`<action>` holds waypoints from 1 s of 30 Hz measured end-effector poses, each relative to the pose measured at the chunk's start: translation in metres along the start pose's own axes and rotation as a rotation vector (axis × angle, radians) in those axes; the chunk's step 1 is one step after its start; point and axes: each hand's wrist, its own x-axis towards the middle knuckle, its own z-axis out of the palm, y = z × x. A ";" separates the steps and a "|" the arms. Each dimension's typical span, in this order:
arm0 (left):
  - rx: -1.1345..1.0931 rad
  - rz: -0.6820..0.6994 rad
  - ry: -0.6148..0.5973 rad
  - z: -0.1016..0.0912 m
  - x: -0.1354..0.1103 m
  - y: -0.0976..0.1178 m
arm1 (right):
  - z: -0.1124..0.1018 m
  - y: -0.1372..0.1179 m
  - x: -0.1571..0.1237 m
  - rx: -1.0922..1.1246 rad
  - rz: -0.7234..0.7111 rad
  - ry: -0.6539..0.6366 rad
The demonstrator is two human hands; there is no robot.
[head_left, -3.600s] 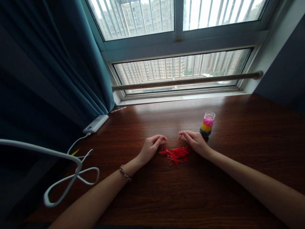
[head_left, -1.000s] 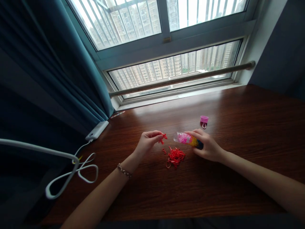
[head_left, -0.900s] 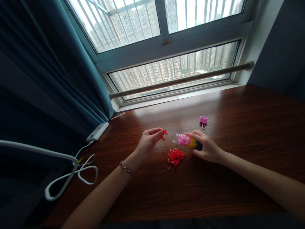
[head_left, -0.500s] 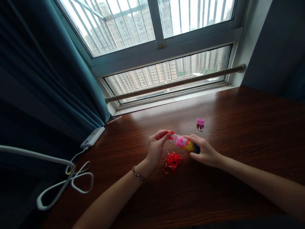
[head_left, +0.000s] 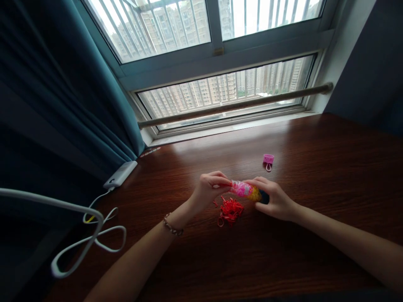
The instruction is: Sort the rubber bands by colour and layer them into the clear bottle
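Observation:
My right hand (head_left: 275,200) is wrapped round a small clear jar (head_left: 247,191) held on its side, filled with pink, yellow and blue bands. My left hand (head_left: 209,192) has its fingers pinched together right at the jar's open mouth; whatever they pinch is hidden there. Just below the hands, a pile of red rubber bands (head_left: 230,209) lies on the dark wooden table (head_left: 315,176). The jar's pink lid (head_left: 268,159) rests on the table behind my right hand.
A white power bank (head_left: 120,175) lies at the table's back left with a white cable (head_left: 91,239) looping off the left edge. A teal curtain (head_left: 78,84) hangs at the left. A window with a rail (head_left: 236,105) runs along the back.
My right hand picked the jar up and tipped it on its side. My left hand lifted a pinch of red bands from the pile and brought it to the jar's mouth.

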 end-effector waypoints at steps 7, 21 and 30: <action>0.181 -0.053 0.054 0.000 -0.004 0.003 | 0.002 0.000 0.000 0.014 0.000 -0.035; -0.305 -0.237 0.047 -0.009 0.004 0.013 | 0.001 0.003 0.001 0.027 0.004 -0.013; -0.427 -0.266 -0.051 -0.022 0.007 0.013 | 0.002 0.003 0.002 0.052 0.017 -0.012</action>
